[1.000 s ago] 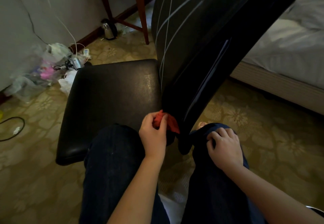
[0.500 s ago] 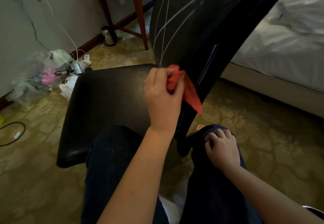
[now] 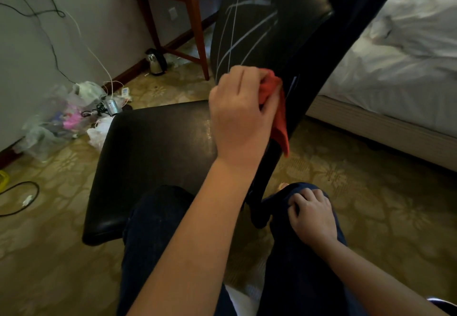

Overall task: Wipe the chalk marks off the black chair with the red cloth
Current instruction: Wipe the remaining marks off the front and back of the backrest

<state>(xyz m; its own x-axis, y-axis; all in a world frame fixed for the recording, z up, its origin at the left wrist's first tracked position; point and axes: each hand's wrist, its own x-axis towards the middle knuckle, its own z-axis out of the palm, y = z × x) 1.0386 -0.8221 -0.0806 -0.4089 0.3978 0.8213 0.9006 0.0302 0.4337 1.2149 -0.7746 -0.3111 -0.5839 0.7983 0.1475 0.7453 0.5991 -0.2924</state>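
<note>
The black chair [image 3: 158, 157] stands in front of my knees, its backrest rising to the upper right. White chalk marks [image 3: 249, 36] cross the backrest in long diagonal and vertical lines. My left hand [image 3: 239, 115] grips the bunched red cloth [image 3: 278, 110] and holds it against the lower backrest, just below the marks. A tail of the cloth hangs down along the chair's frame. My right hand [image 3: 312, 217] rests on my right knee with its fingers curled into the dark trouser fabric.
A bed [image 3: 395, 68] with white sheets runs along the right. A wooden table [image 3: 188, 6] stands behind the chair, a kettle [image 3: 155, 62] beside its leg. Plastic bags [image 3: 61, 115] and cables lie by the left wall on the patterned carpet.
My left hand has lifted the red cloth from the base of the backrest up to just under the chalk lines. The right hand has stayed on the knee.
</note>
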